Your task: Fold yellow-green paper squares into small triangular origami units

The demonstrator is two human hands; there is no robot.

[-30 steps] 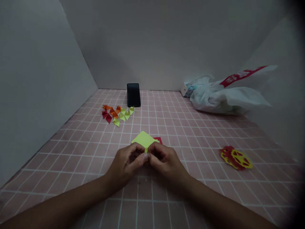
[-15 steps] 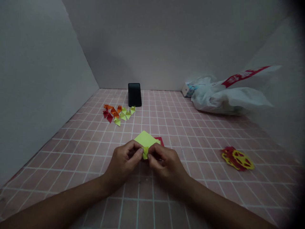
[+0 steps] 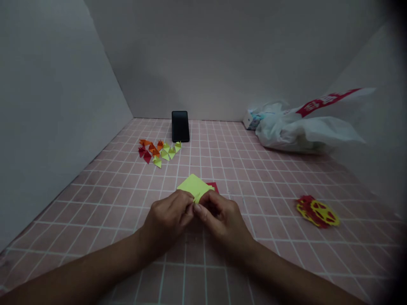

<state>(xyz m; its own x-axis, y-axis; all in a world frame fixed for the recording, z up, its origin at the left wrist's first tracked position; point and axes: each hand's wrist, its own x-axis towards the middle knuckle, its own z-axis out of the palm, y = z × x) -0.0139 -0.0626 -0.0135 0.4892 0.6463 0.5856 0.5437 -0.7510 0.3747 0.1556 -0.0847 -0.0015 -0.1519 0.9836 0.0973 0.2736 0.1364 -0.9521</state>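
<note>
My left hand [image 3: 170, 214] and my right hand [image 3: 222, 212] meet at the middle of the table, fingertips pinched around a small folded yellow paper [image 3: 196, 198]. Most of that folded piece is hidden by my fingers. Just behind it lies a flat sheet of yellow paper [image 3: 192, 183], with a corner of red paper [image 3: 212, 185] showing at its right. Farther back on the left sits a group of small folded paper pieces: several yellow ones [image 3: 165, 153], orange ones [image 3: 154, 149] and red ones [image 3: 146, 156].
A black phone [image 3: 180, 126] leans upright near the back wall. At the back right, a white plastic bag [image 3: 292, 131] lies against a small box [image 3: 249, 120]. Red and yellow cut-out shapes [image 3: 318, 212] lie on the right of the pink tiled-pattern tabletop [image 3: 267, 178].
The folded yellow paper has been turned between my fingertips, showing wider half a second ago and mostly covered now. My left hand has rolled inward over it.
</note>
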